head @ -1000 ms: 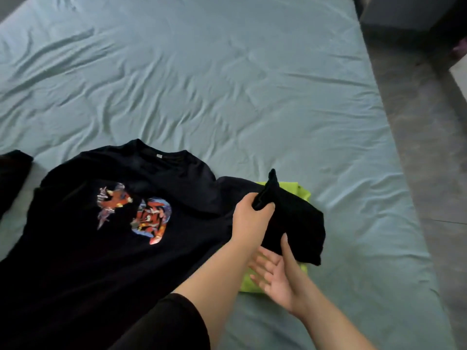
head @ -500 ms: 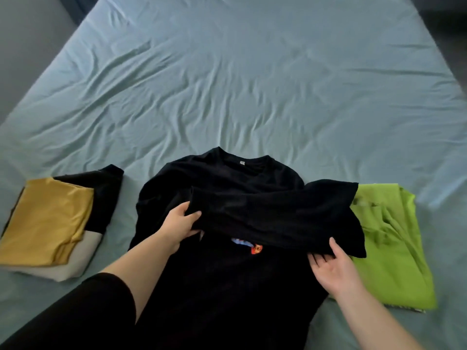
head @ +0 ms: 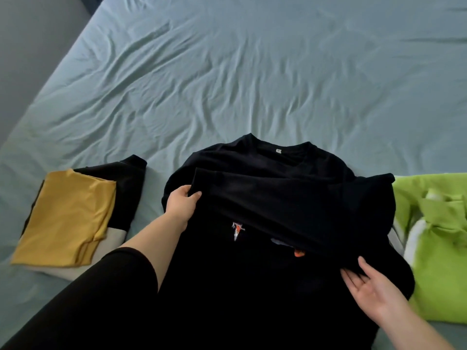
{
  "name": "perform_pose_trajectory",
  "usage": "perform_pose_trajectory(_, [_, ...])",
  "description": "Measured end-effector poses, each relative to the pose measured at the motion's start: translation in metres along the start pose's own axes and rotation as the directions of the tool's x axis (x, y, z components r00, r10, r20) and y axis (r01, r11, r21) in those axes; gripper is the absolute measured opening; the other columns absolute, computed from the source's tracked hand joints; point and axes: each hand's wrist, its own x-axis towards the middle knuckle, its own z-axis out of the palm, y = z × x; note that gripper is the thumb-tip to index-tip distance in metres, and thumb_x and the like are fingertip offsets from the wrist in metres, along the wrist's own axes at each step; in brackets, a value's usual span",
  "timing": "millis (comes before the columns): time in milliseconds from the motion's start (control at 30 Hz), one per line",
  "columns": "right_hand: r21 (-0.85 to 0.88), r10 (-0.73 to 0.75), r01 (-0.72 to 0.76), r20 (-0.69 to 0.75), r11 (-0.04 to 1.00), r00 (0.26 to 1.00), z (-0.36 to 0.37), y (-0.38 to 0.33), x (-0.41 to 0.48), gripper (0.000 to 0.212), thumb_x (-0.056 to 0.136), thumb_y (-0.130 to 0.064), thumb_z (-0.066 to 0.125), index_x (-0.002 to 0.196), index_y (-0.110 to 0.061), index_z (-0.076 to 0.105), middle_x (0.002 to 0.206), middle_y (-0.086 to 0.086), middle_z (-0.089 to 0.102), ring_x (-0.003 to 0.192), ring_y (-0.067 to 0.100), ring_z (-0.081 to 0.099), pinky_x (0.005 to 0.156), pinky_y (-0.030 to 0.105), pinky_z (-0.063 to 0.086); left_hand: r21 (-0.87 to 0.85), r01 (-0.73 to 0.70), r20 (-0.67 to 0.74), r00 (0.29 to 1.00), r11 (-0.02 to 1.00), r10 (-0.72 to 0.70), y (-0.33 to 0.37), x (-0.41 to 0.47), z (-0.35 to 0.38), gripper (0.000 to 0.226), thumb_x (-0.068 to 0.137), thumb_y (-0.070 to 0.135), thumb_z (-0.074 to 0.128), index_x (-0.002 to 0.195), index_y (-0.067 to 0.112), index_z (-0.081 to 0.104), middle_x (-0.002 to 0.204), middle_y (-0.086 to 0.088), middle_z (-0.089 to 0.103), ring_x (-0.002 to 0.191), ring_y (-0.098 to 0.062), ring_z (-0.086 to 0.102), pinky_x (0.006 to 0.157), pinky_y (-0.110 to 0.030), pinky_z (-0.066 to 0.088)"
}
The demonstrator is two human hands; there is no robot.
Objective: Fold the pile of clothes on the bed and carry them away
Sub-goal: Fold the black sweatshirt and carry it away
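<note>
A black shirt point(head: 265, 173) with a colourful print lies face up on the blue-green bed sheet point(head: 227, 72), collar away from me. Its right sleeve is folded across the chest and covers part of the print. My left hand point(head: 180, 204) grips the cuff end of that sleeve at the shirt's left side. My right hand point(head: 371, 289) lies palm up with straight fingers slipped under the folded sleeve's lower edge on the right.
A folded stack with a mustard-yellow garment point(head: 68, 218) on top of black and cream pieces sits at the left. A lime-green garment point(head: 439, 251) lies loosely at the right. Grey floor point(head: 30, 46) shows beyond the bed's left edge.
My left hand has carried the right sleeve leftward across the chest, covering most of the print. The view swung left, bringing the yellow stack into sight.
</note>
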Motion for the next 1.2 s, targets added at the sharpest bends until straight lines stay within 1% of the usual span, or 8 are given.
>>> perform_pose_trajectory(167, [0.000,0.020,-0.020,0.040,1.000,0.999,-0.002,0.006,-0.007,0.018,0.094,-0.013,0.056,0.111,-0.006,0.056,0.131,0.016,0.053,0.106,0.025,0.058,0.094,0.041,0.045,0.198,0.018,-0.107,0.994,0.980,0.004,0.002,0.001,0.011,0.039,0.091,0.017,0.062,0.129,0.018,0.055,0.122,-0.003,0.063,0.100,-0.018,0.060,0.090,-0.033,0.048])
perform_pose_trajectory(300, [-0.009,0.068,-0.068,0.112,0.998,0.991,-0.007,-0.006,-0.022,0.023,0.088,-0.014,0.065,0.110,-0.015,0.059,0.122,0.013,0.058,0.103,0.023,0.060,0.085,0.039,0.049,0.690,-0.044,-0.081,0.987,0.722,0.138,0.017,-0.028,0.042,0.086,0.084,0.019,0.062,0.153,0.029,0.010,0.158,-0.004,0.021,0.142,-0.027,0.025,0.114,-0.046,0.024])
perform_pose_trajectory(500, [0.108,0.077,-0.093,0.143,0.990,0.987,-0.014,-0.021,-0.043,0.038,0.083,-0.037,0.066,0.117,-0.019,0.060,0.124,0.008,0.060,0.118,0.022,0.055,0.091,0.036,0.045,0.594,-0.480,0.363,0.876,0.646,0.317,0.046,-0.084,0.149,0.076,0.086,0.036,0.063,0.151,0.027,0.025,0.158,0.004,0.025,0.147,-0.014,0.016,0.120,-0.042,0.018])
perform_pose_trajectory(700, [0.586,0.186,-0.215,0.110,0.781,0.976,-0.012,-0.026,-0.042,0.045,0.099,-0.036,0.042,0.139,-0.014,0.042,0.147,0.005,0.043,0.139,0.020,0.035,0.116,0.041,0.021,0.420,-0.658,0.533,0.736,0.625,0.417,0.111,-0.115,0.264,0.089,0.073,0.067,0.065,0.146,0.026,0.034,0.149,0.007,0.041,0.139,-0.015,0.035,0.114,-0.042,0.030])
perform_pose_trajectory(833, [0.455,0.181,-0.270,0.229,0.849,0.956,-0.007,-0.024,-0.039,0.030,0.088,-0.040,0.060,0.111,-0.020,0.061,0.124,0.004,0.059,0.121,0.020,0.052,0.112,0.038,0.031,0.517,-0.637,0.611,0.743,0.572,0.274,0.147,-0.115,0.321,0.073,0.071,0.069,0.064,0.125,0.024,0.048,0.113,0.010,0.056,0.102,-0.014,0.056,0.088,-0.035,0.048])
perform_pose_trajectory(933, [0.314,0.120,-0.187,0.221,0.931,0.968,-0.003,-0.031,-0.042,0.026,0.090,-0.041,0.059,0.108,-0.022,0.061,0.108,0.001,0.067,0.099,0.016,0.062,0.100,0.035,0.041,0.689,-0.613,0.591,0.784,0.388,0.190,0.163,-0.104,0.340,0.046,0.076,0.054,0.064,0.099,0.015,0.053,0.085,0.002,0.057,0.069,-0.011,0.051,0.056,-0.027,0.040])
perform_pose_trajectory(1033, [0.256,0.089,-0.144,0.215,0.956,0.973,-0.001,-0.041,-0.046,0.027,0.091,-0.034,0.061,0.111,-0.016,0.061,0.116,0.009,0.067,0.106,0.023,0.065,0.089,0.032,0.047,0.756,-0.580,0.555,0.814,0.303,0.172,0.177,-0.094,0.343,0.034,0.081,0.041,0.063,0.092,0.009,0.058,0.080,-0.003,0.056,0.063,-0.014,0.048,0.050,-0.026,0.034])
perform_pose_trajectory(1200, [0.438,0.092,-0.211,0.278,0.874,0.956,-0.013,-0.065,-0.055,0.027,0.091,-0.019,0.058,0.117,-0.012,0.060,0.125,0.009,0.062,0.115,0.020,0.057,0.104,0.039,0.041,0.526,-0.580,0.523,0.797,0.622,0.301,0.195,-0.086,0.351,0.020,0.087,0.035,0.064,0.093,0.015,0.063,0.086,-0.001,0.060,0.070,-0.013,0.053,0.055,-0.022,0.038])
